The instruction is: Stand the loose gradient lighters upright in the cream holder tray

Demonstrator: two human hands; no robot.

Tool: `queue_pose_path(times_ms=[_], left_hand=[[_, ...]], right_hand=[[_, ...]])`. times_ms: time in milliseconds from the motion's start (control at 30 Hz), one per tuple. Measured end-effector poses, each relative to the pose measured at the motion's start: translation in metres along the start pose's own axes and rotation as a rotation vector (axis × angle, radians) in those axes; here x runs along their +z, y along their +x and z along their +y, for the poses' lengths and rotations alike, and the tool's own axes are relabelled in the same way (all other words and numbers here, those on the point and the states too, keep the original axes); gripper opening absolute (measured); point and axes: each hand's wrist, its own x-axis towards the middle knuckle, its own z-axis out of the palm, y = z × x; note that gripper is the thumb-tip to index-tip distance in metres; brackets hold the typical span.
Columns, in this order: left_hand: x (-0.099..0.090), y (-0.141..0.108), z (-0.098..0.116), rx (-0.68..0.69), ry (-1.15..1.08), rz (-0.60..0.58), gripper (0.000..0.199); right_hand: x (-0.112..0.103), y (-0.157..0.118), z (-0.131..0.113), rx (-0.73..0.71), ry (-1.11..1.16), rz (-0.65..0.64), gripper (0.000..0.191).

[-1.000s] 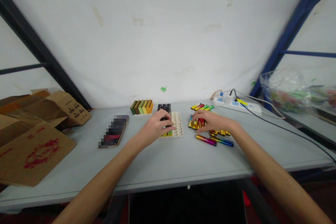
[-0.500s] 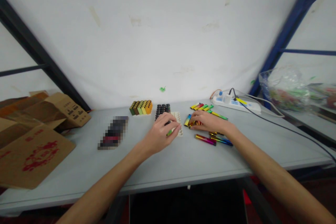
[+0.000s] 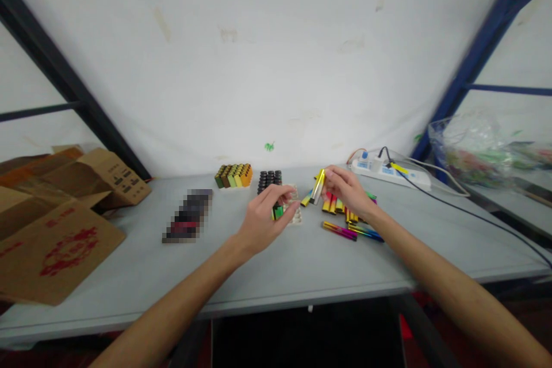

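My right hand (image 3: 345, 188) pinches a shiny yellow metallic tube (image 3: 318, 186), tilted above the table. Below and beside it lie several gold, red and multicoloured shiny tubes (image 3: 332, 202). My left hand (image 3: 268, 217) is curved over a white tray with holes (image 3: 295, 214), thumb and fingers apart. A green piece (image 3: 278, 211) shows beneath its fingers, in or by the tray; whether the hand touches it is unclear. Behind that hand, rows of black-topped pieces (image 3: 269, 177) stand upright. A magenta and gold tube (image 3: 340, 230) lies nearer the front edge.
A block of upright green, yellow and orange pieces (image 3: 233, 176) stands near the wall. Cardboard boxes (image 3: 77, 247) occupy the left end, with a pixelated dark object (image 3: 188, 215) beside them. A white power strip (image 3: 390, 173) with cables and a clear plastic bag (image 3: 470, 141) are at right.
My right hand has lifted a yellow tube from the pile and raised it slightly. The left thumb and fingers have spread apart over the tray. The view has shifted slightly.
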Motion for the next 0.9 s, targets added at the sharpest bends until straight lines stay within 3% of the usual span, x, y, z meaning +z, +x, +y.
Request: queue_pose_path(times_ms=[100,200,367,533,633,767,900], left_hand=[[0.003,0.0,0.001,-0.224,-0.233,-0.06,0.03],[0.006,0.002,0.003,-0.4,-0.434,-0.082,0.033],[0.001,0.009,0.002,-0.58,-0.59,0.05,0.029],[-0.005,0.015,-0.005,-0.66,-0.673,0.101,0.033],[-0.006,0.017,-0.005,-0.637,-0.764,0.132,0.036],[-0.008,0.018,-0.001,-0.605,-0.94,0.084,0.034],[-0.007,0.018,-0.003,-0.626,-0.92,0.029,0.034]], right_hand=[[0.013,-0.003,-0.001,0.072,0.192,-0.036,0.033],[0.022,-0.004,-0.002,0.108,0.242,-0.085,0.033],[0.019,-0.006,-0.003,0.046,0.104,-0.175,0.033],[0.022,-0.011,-0.007,0.031,-0.091,-0.317,0.031],[0.027,-0.013,-0.007,0.001,-0.191,-0.365,0.029],[0.023,-0.01,-0.006,-0.06,-0.393,-0.326,0.03],[0.015,-0.007,-0.004,-0.059,-0.449,-0.268,0.031]])
